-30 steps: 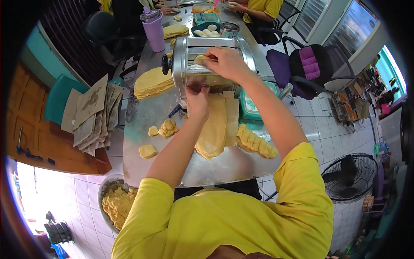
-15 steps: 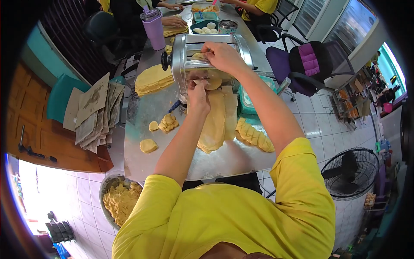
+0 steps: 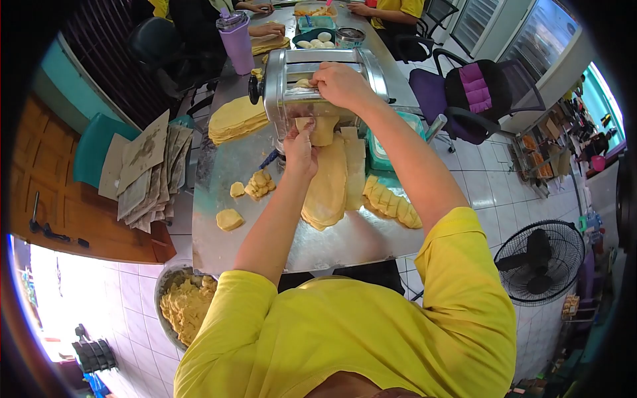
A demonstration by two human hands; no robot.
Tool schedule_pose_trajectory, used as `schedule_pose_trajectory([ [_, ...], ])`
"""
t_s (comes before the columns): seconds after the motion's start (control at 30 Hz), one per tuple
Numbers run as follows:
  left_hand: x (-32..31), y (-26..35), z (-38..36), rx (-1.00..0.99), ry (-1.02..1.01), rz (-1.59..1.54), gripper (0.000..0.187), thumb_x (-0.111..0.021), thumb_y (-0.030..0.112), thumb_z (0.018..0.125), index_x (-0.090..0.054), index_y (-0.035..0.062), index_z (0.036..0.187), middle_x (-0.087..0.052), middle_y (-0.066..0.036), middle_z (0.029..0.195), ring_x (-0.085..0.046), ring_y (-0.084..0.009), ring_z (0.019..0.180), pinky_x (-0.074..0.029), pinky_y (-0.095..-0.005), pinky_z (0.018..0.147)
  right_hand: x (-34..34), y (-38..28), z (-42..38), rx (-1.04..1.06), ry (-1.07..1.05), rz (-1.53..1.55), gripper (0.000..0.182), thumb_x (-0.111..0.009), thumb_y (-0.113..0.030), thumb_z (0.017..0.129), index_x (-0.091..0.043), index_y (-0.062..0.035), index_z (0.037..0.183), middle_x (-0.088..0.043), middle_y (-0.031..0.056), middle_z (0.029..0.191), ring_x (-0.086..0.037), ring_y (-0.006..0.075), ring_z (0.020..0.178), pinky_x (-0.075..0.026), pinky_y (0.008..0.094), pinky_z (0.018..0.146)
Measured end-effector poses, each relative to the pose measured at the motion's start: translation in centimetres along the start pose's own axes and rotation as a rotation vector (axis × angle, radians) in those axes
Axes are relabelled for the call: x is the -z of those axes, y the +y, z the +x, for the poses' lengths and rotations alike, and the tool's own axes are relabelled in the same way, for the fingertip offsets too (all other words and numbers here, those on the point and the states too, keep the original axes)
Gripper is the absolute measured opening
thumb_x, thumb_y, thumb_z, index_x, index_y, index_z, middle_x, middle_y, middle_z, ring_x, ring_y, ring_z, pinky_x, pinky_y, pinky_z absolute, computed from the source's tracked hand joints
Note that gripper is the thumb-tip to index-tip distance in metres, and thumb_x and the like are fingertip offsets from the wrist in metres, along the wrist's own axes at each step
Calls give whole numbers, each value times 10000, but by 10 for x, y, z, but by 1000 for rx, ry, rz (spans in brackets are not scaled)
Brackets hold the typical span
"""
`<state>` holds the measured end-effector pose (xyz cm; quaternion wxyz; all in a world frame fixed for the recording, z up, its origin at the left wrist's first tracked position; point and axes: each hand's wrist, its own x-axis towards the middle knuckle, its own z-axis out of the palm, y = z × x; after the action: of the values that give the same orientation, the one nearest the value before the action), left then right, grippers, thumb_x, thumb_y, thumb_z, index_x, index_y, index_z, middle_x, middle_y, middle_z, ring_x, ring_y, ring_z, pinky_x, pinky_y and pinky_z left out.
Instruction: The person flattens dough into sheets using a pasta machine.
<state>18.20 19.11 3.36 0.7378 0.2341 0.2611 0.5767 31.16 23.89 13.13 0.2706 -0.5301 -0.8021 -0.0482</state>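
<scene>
A steel dough sheeter (image 3: 325, 56) with a black side knob stands on the metal table. My right hand (image 3: 340, 85) is over its top opening, fingers closed at the edge of a small piece of dough (image 3: 303, 83). Below the rollers, a flat dough sheet (image 3: 324, 131) hangs from the front, and my left hand (image 3: 300, 154) pinches its left edge. Directly underneath lies a stack of long dough sheets (image 3: 327, 189). Dough pieces in a row (image 3: 391, 204) rest to the right, and small dough lumps (image 3: 259, 184) to the left.
Another stack of dough sheets (image 3: 237, 121) lies left of the machine. A purple tumbler (image 3: 237, 46), a bowl of eggs (image 3: 314, 41) and a teal container (image 3: 391, 142) stand around it. A basin of dough (image 3: 186, 308) is at lower left. Co-workers' hands (image 3: 269, 30) show at the far end.
More of the dough sheet has come out below the rollers, hanging lower. My left hand has shifted slightly down and left with it. My right hand stays at the top opening.
</scene>
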Motion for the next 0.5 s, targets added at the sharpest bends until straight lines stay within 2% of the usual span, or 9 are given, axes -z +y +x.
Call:
schedule_pose_trajectory([
  [0.13,-1,2,-10,4,-4,-16,191,-530,46,865,-504,64,1053,-595,-70,997,-615,-197,884,-548,-358,715,4,-4,0,-17,-15,-17,205,-486,-124,780,-680,-96,842,-608,67,942,-580,264,906,-476,382,800],
  [0.2,-3,4,-16,46,19,29,194,-492,68,887,-480,44,1079,-590,-91,1053,-612,-231,943,-543,-405,782,5,-4,-8,-29,-5,-24,197,-492,-108,779,-677,-90,845,-604,68,947,-580,265,894,-484,378,781],
  [0.27,-3,7,-27,58,-17,28,204,-484,74,891,-472,43,1092,-585,-100,1066,-610,-241,951,-539,-418,792,3,-2,-15,45,358,278,156,-536,-53,755,-659,-82,847,-592,86,918,-583,262,832,-497,373,707],
  [0.3,-2,8,-30,48,-53,15,214,-476,80,895,-464,41,1105,-581,-109,1079,-608,-251,960,-534,-432,801,5,-9,-24,37,357,279,156,-536,-53,755,-659,-82,847,-592,86,918,-583,262,832,-497,373,707],
  [0.37,6,9,-29,68,-24,27,221,-474,89,897,-460,39,1112,-574,-117,1089,-604,-257,968,-529,-440,811,11,-34,-49,-20,739,406,145,-583,0,731,-645,-46,853,-588,91,844,-601,209,791,-484,294,656],
  [0.43,10,12,-34,85,7,42,228,-471,97,899,-456,36,1118,-568,-125,1100,-600,-264,976,-524,-448,820,-2,-40,-77,-43,764,433,142,-602,-17,749,-627,-36,887,-583,70,837,-587,180,769,-476,283,668],
  [0.5,8,13,-41,111,-14,47,237,-464,107,903,-454,28,1126,-566,-133,1104,-588,-267,1001,-515,-452,833,-21,-48,-106,-294,686,572,158,-611,-62,759,-582,-28,910,-559,76,839,-566,181,738,-467,268,627],
])
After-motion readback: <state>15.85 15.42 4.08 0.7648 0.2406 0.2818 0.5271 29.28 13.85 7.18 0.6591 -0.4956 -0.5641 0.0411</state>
